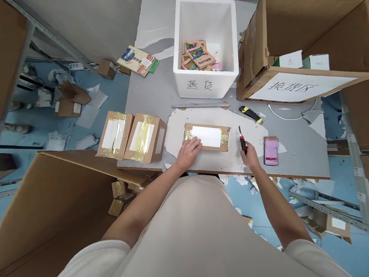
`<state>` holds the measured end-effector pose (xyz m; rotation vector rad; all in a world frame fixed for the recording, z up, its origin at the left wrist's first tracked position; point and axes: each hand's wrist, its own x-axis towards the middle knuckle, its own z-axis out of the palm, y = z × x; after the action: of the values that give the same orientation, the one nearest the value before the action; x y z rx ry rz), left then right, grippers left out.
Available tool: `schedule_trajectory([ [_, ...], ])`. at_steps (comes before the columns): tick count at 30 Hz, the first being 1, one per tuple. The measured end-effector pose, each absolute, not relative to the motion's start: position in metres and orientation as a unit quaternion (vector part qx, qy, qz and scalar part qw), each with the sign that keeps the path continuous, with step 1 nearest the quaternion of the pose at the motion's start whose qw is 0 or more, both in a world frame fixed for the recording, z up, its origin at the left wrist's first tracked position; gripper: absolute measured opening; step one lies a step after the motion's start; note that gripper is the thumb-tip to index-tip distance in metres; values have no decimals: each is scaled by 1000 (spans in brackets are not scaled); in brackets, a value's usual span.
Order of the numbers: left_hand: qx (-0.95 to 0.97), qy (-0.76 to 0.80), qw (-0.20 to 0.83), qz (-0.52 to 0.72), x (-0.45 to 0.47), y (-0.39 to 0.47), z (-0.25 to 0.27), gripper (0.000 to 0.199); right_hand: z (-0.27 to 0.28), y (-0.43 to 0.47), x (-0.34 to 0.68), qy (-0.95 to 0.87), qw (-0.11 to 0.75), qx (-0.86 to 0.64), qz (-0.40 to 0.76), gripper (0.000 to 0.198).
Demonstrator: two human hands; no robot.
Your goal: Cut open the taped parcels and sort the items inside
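Note:
A small taped cardboard box (207,136) with a white label lies flat near the table's front edge. My left hand (189,153) rests on its left end, fingers stretched out over the label. To the right of the box, my right hand (249,155) is wrapped round a red and black utility knife (242,142), its blade pointing away from me and apart from the box. A phone (271,151) with a pink screen lies right of that hand. Farther back is a yellow and black cutter (250,114).
Two taped boxes (144,137) stand at the table's left edge. A white foam bin (207,84) holding booklets and a large open carton (263,77) stand at the back. Books (136,60) overhang the left side. Another big carton (48,210) is at lower left; scraps litter the floor.

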<state>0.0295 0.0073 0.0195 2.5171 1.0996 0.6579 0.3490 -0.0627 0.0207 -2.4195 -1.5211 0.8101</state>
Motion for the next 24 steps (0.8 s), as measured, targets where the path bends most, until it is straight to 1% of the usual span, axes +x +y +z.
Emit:
schedule_trajectory([
  [2, 888, 367, 161, 226, 32, 6, 13, 39, 48, -52, 346, -565, 168, -772, 237, 56],
  [3, 887, 368, 163, 227, 33, 6, 11, 39, 64, -45, 341, -598, 188, -746, 226, 56],
  [4, 885, 371, 164, 229, 33, 6, 8, 40, 79, -36, 334, -636, 190, -714, 223, 55],
  [6, 882, 372, 167, 235, 33, 7, 5, 40, 105, -14, 314, -722, 144, -636, 232, 57],
  [10, 880, 366, 167, 251, 32, 12, 1, 39, 126, 30, 273, -839, -66, -488, 232, 54],
  [12, 879, 363, 162, 262, 33, 13, -1, 37, 124, 46, 261, -857, -135, -451, 212, 54],
  [14, 877, 361, 156, 274, 34, 12, -3, 36, 119, 56, 256, -862, -165, -437, 196, 54],
  [18, 873, 365, 148, 288, 35, 10, -7, 37, 117, 65, 252, -869, -189, -419, 184, 55],
  [21, 874, 363, 170, 276, 33, 10, -7, 39, 124, 69, 242, -871, -210, -408, 178, 57],
  [24, 872, 371, 200, 250, 32, 11, -7, 40, 134, 74, 230, -864, -248, -406, 164, 63],
])
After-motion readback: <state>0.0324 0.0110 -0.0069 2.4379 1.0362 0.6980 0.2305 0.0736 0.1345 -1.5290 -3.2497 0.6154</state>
